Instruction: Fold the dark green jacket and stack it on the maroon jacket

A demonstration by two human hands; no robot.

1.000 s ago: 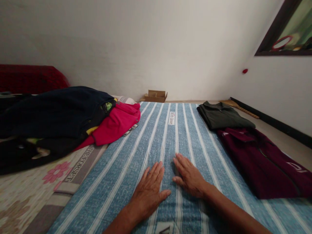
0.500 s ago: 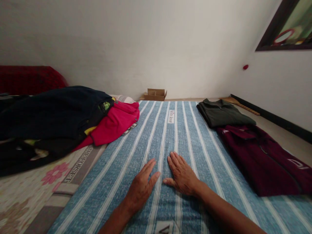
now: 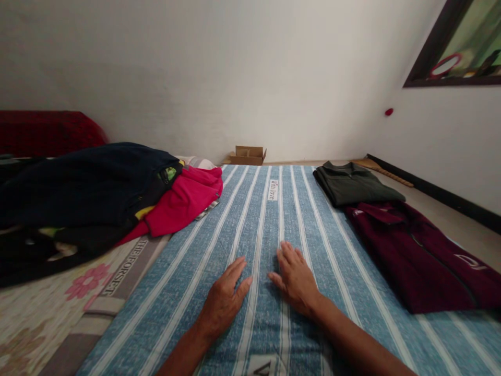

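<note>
My left hand (image 3: 225, 295) is at the middle of the blue-and-white striped sheet (image 3: 195, 292), fingers stretched out and thumb apart, with nothing in it. Beside it, my right hand (image 3: 295, 277) is also spread, palm down over the same sheet, and holds nothing. Whether the palms touch the cloth or hover just above it, I cannot tell. To the right lies a folded maroon zip jacket (image 3: 422, 261), with a folded dark green garment (image 3: 356, 183) just behind it.
On the left, a heap of dark clothes (image 3: 86, 183) overlaps a pink garment (image 3: 188, 201) on a floral-patterned cover (image 3: 43, 318). A red thing (image 3: 47, 130) stands behind the heap. An open cardboard box (image 3: 247, 155) sits by the wall, and a window (image 3: 465, 57) is at upper right.
My hands have moved slightly apart: the right one a little to the right, the left one a little to the left. The clothes lie as before; the view has shifted slightly.
</note>
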